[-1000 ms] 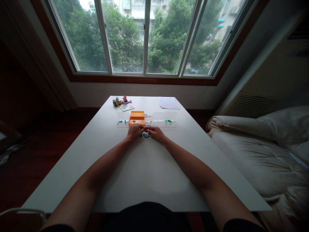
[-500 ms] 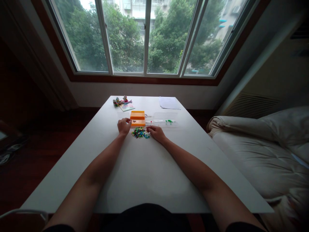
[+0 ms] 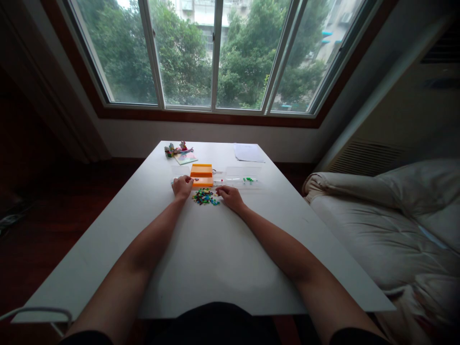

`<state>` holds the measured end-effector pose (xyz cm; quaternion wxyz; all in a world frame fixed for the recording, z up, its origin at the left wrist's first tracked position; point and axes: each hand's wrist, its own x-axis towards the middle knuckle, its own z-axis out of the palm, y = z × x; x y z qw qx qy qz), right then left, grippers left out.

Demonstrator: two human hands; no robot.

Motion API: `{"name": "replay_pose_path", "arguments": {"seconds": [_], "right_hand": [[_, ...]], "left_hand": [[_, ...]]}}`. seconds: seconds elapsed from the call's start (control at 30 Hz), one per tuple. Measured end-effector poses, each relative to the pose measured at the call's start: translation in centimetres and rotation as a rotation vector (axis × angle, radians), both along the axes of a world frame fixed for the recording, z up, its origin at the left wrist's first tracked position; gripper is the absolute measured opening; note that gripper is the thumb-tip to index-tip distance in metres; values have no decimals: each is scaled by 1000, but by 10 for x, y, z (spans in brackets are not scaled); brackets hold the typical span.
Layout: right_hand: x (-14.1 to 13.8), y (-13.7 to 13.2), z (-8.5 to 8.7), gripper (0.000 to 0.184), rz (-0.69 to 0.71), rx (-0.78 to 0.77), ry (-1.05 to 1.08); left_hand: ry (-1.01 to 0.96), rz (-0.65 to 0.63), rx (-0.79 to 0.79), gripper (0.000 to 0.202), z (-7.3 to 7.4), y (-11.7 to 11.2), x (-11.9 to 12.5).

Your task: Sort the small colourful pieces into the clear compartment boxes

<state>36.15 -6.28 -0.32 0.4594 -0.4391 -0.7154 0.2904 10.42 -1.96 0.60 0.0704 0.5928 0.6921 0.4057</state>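
A loose pile of small colourful pieces, like tiny building bricks [image 3: 204, 197], lies on the white table between my hands. Just behind it an orange box [image 3: 201, 168] stands open, with a few small dark pieces in its front half. My left hand [image 3: 183, 187] is at the box's left front edge, thumb and fingers pinched together; whatever is between them is too small to name. Beside the pile's right edge, my right hand [image 3: 232, 198] rests low, its fingers curled into a pinch, with their content hidden.
Right of the box lies a clear plastic case [image 3: 247, 171] holding several green pieces [image 3: 248, 179]. Small assembled figures [image 3: 176, 149] and a colourful booklet [image 3: 186, 158] sit at the far left. White paper sheets [image 3: 249, 153] lie far right. A padded sofa [image 3: 362, 215] flanks the table [image 3: 215, 258].
The whole view has shifted slightly, so the scene sits a little further left. Both hands stay in nearly the same places and remain pinched.
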Motion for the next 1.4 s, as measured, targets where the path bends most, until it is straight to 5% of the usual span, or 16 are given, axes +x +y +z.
{"name": "replay_pose_path", "arguments": {"seconds": [0.3,0.7,1.2,1.4], "right_hand": [[8,3,4,20,-101,78,-153],[9,0,2,10,-85,187,-607],[8,1,0,5,-63,242,-586],[22,11,7,6,-187,180,-366]], "left_hand": [[68,-152,40,19,0,-11,0],[220,-121,-138,22,4,-28,23],[241,-149,-121,22,1,-26,23],[242,-156,-133,23,3,-27,23]]}}
